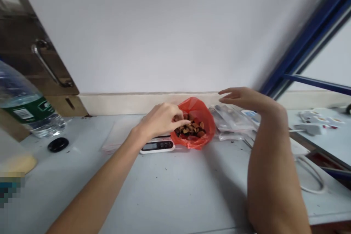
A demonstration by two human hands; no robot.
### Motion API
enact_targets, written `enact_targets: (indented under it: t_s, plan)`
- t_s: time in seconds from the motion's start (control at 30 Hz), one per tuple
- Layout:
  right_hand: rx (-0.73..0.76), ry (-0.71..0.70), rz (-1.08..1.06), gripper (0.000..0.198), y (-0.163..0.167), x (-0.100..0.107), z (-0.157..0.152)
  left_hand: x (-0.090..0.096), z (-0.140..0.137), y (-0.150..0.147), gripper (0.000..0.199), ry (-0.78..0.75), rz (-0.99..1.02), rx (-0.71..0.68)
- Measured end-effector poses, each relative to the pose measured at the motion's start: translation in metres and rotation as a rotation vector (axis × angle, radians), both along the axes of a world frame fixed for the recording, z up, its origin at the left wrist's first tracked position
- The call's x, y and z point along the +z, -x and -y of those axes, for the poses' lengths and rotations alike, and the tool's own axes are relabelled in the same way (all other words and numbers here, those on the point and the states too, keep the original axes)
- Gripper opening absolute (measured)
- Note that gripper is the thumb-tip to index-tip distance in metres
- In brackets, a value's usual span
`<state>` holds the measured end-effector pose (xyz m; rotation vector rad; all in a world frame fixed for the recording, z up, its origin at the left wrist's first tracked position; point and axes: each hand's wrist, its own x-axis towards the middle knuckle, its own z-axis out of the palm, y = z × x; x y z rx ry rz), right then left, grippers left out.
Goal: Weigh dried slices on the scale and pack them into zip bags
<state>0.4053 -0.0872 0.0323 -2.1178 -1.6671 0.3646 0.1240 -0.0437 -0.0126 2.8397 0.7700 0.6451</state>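
Note:
A red plastic bag [206, 128] stands open with dried brown slices [194, 128] inside. My left hand [164, 117] reaches over the bag's left rim. Its thumb is stretched out above the slices, apart from the curved fingers, whose tips are hidden. Under that wrist sits a white kitchen scale [159, 145] with a dark display panel, partly covered by my hand and the bag. To the right, my right hand [241, 98] is raised with its fingers extended and nothing in them. Clear plastic bags [231, 119] lie just below it, beside the red bag.
On the left stand a water bottle [33, 106] with a green label and a black round lid [58, 144]. Flat clear bags [115, 135] lie left of the scale. A power strip [318, 122] and a white cable [315, 179] are at right, by a blue metal frame [298, 40].

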Motion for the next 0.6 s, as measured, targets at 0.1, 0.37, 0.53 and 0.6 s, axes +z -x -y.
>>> enact_targets:
  t_s: [0.1, 0.37, 0.53, 0.6]
  plan:
    - [-0.092, 0.073, -0.017, 0.057, -0.021, -0.013, -0.005, -0.004, 0.001, -0.018, 0.02, 0.015, -0.003, -0.074]
    - [-0.342, 0.064, -0.142, 0.043, -0.062, -0.052, -0.012, -0.014, 0.008, -0.046, 0.036, 0.011, -0.028, -0.077]
    - [-0.38, -0.013, -0.127, 0.007, -0.073, -0.057, -0.008, -0.01, 0.011, -0.039, 0.043, 0.018, -0.056, -0.062]
    - [-0.325, -0.105, -0.065, 0.009, -0.075, -0.052, -0.007, -0.009, 0.012, -0.034, 0.039, 0.04, -0.046, -0.066]
